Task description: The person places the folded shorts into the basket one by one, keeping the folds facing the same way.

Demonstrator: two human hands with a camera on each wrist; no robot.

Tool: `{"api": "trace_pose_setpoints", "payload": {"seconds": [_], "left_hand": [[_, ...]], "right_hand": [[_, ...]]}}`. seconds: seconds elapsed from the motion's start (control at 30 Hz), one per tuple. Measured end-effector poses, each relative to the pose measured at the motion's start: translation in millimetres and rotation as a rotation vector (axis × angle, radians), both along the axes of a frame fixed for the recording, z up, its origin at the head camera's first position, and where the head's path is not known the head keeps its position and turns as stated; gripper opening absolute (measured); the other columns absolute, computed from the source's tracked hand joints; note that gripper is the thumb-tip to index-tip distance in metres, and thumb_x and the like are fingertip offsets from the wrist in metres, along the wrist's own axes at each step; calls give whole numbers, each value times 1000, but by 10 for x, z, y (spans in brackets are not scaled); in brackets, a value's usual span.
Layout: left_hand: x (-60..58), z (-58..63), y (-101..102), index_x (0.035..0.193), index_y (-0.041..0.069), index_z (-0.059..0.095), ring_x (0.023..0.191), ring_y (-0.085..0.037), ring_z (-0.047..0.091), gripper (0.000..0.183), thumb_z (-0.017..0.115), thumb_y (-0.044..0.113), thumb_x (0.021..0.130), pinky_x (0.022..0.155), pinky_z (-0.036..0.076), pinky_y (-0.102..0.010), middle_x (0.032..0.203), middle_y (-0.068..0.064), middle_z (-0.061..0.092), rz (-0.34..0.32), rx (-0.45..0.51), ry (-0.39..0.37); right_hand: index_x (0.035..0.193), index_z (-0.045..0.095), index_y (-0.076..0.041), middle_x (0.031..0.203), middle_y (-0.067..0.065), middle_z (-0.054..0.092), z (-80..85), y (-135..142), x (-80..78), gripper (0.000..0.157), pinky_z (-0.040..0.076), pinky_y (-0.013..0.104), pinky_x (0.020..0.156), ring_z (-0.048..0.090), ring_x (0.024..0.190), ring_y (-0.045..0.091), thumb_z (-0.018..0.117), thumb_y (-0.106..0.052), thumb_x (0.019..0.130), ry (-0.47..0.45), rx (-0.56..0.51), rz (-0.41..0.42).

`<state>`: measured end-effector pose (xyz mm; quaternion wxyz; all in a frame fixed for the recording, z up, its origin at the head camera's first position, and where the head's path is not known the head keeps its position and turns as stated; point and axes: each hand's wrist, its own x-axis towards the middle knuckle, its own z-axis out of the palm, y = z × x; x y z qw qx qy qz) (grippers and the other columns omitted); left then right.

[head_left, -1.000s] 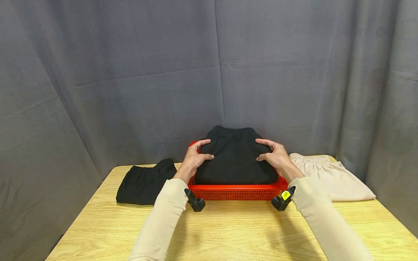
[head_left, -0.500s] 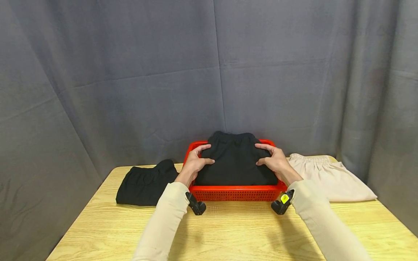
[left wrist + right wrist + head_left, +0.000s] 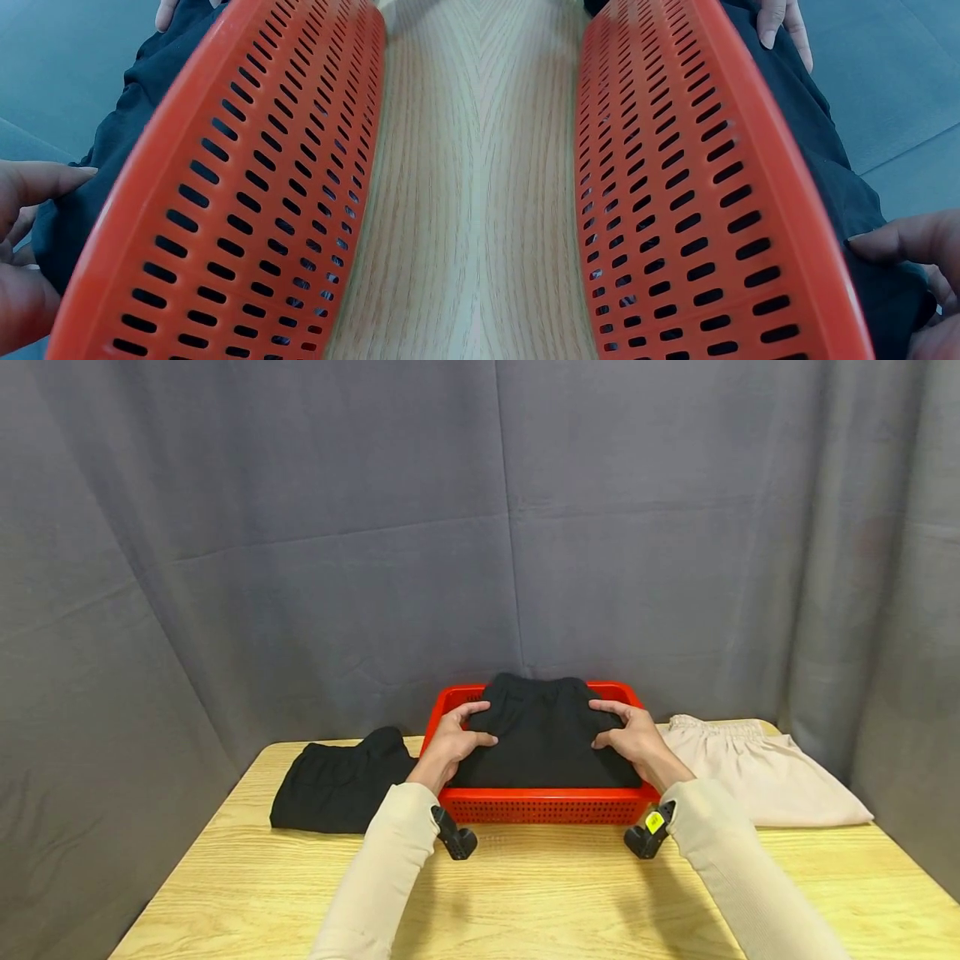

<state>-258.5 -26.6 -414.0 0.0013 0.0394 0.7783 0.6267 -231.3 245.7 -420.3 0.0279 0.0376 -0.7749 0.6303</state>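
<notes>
Black elastic-waist shorts (image 3: 543, 739) lie in the red perforated basket (image 3: 543, 807), gathered waistband toward the back rim. At their left side my left hand (image 3: 452, 743) grips the cloth, thumb on top and some fingers out of sight beneath. My right hand (image 3: 636, 739) holds the opposite side in the same way. Each wrist view shows a thumb pressing the dark fabric just behind the basket's front rim. What lies under the shorts is hidden, though something pale shows through the lower slots.
Another folded black garment (image 3: 341, 785) lies on the wooden table (image 3: 547, 902) left of the basket. To the right is a beige garment (image 3: 772, 777) with a gathered waistband. A grey curtain (image 3: 480, 527) hangs close behind the table.
Both hands have lowered the black shorts into the basket. Their waistband has dropped, so the basket's back rim now shows on either side. The garments at left and right have stayed put.
</notes>
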Motion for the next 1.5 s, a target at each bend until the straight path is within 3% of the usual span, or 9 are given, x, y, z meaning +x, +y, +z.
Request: {"api": "trace_pose_setpoints", "payload": {"seconds": [0.43, 0.93, 1.5], "left_hand": [[13, -73, -23, 132, 11, 60, 119, -33, 49, 62, 73, -11, 75, 101, 39, -45, 136, -14, 48, -10, -9, -22], [7, -173, -22, 134, 8, 56, 117, -34, 52, 64, 71, -13, 76, 98, 42, -43, 136, -14, 49, -7, -5, -29], [-20, -195, -33, 131, 7, 59, 121, -35, 45, 61, 71, -12, 75, 103, 37, -47, 140, -15, 45, -4, -41, -40]], "right_hand": [[140, 50, -3, 145, 21, 40, -71, -34, -21, 68, 35, 49, 103, 40, 127, 39, 62, 13, 75, 18, 74, -11], [141, 49, -4, 141, 24, 43, -156, -51, -20, 68, 43, 47, 96, 47, 120, 39, 63, 11, 77, -30, 114, -15], [138, 52, -2, 139, 25, 43, -205, -39, -56, 65, 40, 50, 98, 48, 117, 39, 65, 10, 75, -20, 170, -14]]}}
